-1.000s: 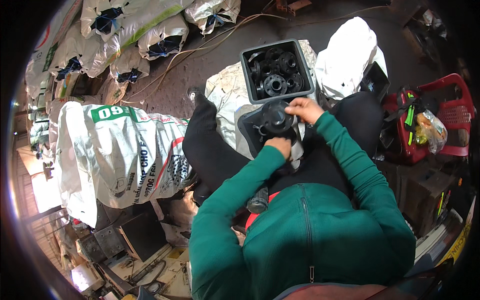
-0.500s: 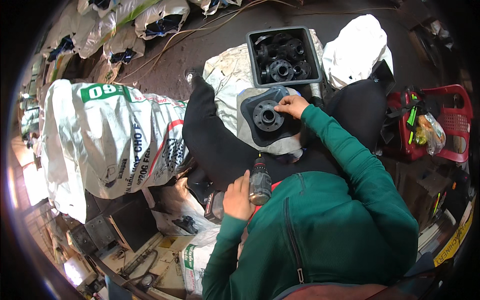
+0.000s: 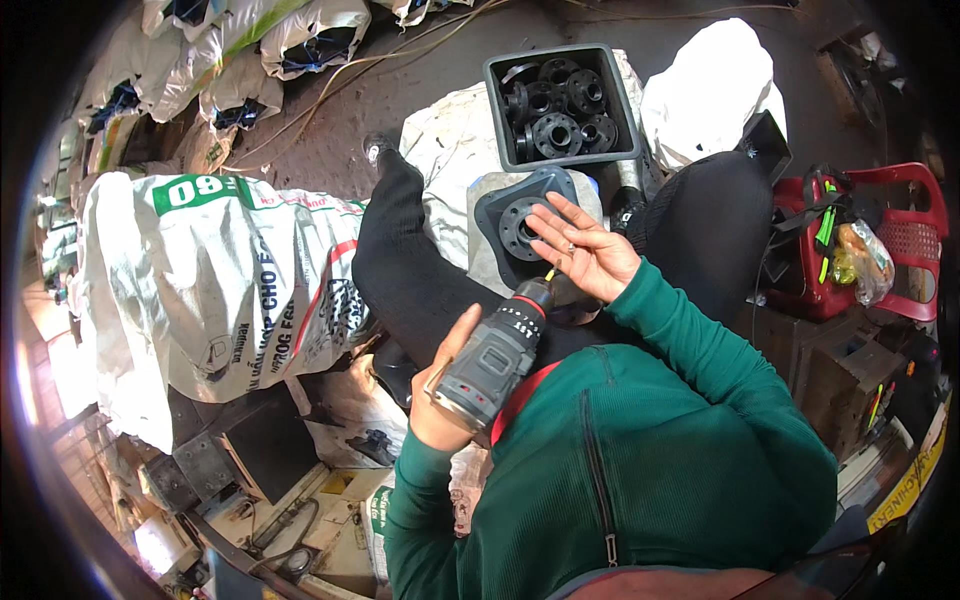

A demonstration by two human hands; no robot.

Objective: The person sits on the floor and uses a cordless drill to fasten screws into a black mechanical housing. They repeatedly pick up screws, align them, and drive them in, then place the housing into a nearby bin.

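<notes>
My left hand (image 3: 440, 405) is wrapped round a grey and black cordless drill (image 3: 492, 355) at my lap. Its short yellowish bit points up and to the right, close to the fingers of my right hand. Palm up and fingers spread, my right hand (image 3: 592, 258) hovers over a round black flange (image 3: 513, 222) with holes round its rim. The hand hides part of that flange. Under the flange lies a dark grey plate (image 3: 484, 207) with rounded corners, on a pale block (image 3: 478, 240) between my legs.
Beyond the plate stands a grey bin (image 3: 494, 120) holding several black flanges. A big white sack (image 3: 225, 290) lies at my left, and a white bag (image 3: 705, 90) sits right of the bin. A red plastic chair (image 3: 915, 215) with bagged items stands at the right.
My left hand has raised the drill and swung it toward the plate. My right hand has let go of the flange, turned palm up and drawn nearer to me.
</notes>
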